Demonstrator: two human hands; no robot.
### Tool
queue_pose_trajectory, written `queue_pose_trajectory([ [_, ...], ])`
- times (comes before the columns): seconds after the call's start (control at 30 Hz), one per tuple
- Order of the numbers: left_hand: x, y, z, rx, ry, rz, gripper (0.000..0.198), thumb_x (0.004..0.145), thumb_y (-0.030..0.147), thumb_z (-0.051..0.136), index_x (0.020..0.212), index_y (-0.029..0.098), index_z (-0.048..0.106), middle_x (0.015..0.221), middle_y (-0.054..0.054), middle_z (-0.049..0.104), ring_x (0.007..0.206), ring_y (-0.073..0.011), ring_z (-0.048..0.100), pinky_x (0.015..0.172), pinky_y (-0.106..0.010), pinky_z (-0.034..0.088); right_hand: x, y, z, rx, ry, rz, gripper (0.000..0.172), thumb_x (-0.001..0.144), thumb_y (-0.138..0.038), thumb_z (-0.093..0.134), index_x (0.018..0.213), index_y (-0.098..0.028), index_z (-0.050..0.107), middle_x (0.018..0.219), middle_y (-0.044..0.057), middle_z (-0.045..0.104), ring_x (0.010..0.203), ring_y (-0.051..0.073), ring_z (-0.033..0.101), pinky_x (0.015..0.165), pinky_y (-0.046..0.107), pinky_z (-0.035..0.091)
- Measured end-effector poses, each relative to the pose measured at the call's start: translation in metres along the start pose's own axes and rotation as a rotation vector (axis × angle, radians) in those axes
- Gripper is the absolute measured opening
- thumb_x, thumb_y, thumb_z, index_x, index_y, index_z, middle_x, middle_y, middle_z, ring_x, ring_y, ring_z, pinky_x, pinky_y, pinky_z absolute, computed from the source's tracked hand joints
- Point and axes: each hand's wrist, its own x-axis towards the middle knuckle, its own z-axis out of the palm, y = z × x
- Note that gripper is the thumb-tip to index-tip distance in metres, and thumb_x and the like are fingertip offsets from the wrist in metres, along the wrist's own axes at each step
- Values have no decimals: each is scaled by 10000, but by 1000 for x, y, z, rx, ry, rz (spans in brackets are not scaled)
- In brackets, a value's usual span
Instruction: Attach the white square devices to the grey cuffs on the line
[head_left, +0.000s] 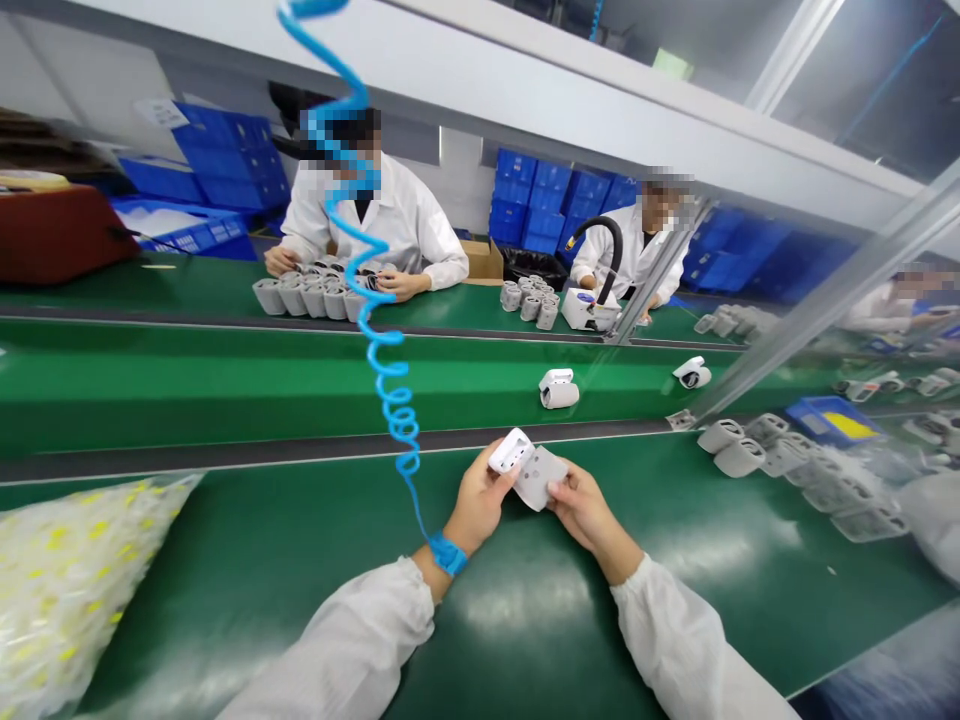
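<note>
Near the middle of the green table, my left hand (pixel 480 500) holds a white plastic device (pixel 511 451) between thumb and fingers. My right hand (pixel 589 507) pinches the right side of a light grey curved piece (pixel 540 478), which meets the white device. Small round marks show on the grey piece. Whether the two parts are joined cannot be made out. A blue band (pixel 448 553) circles my left wrist, and a coiled blue cord (pixel 403 420) rises from it.
A plastic bag of yellow and white pieces (pixel 67 580) lies at the left. White units (pixel 559 389) (pixel 691 373) sit on the green conveyor (pixel 465 375). Grey housings (pixel 740 457) stand at the right near a blue tray (pixel 832 420). Several people in white coats sit beyond.
</note>
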Motion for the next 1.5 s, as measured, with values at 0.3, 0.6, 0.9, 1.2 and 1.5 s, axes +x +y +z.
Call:
queue_pose_trajectory([
  [0.3,-8,2,-5,393,-181,105,509,920,299,588,1416,206,516,1392,-102,592,1264,-267,574,1098,-405,441,-1,-1,-3,-42,22,17,504,663,-312,898,1101,-180,686,950,57,736,817,188,702,732,300,570],
  [0.6,-8,19,-1,776,-386,263,758,733,61,555,1466,212,435,1436,-95,550,1306,-263,542,1115,-408,431,-3,-12,-5,-273,99,146,527,673,-422,873,1048,-165,607,865,48,706,719,200,710,621,316,600],
  [0.9,1,8,-5,459,-285,-95,533,684,131,700,1193,182,550,1054,-98,721,934,-262,704,807,-366,559,-6,-14,-8,-706,-14,196,621,824,-771,508,1006,-178,503,517,17,639,408,188,625,346,215,432],
  [1.2,0,19,3,-324,-379,-561,546,639,226,848,1120,182,594,1066,-115,701,903,-324,710,724,-446,600,-17,-38,-13,-369,-108,-99,515,812,-377,747,1279,-271,560,1223,93,660,1021,233,679,695,296,587],
  [1.5,0,13,3,-206,-332,-449,542,524,128,886,1025,159,681,1017,-86,723,869,-225,687,764,-303,547,-22,-38,-6,-256,-179,49,577,723,-231,809,1241,-253,556,1131,74,706,724,172,705,578,273,586],
])
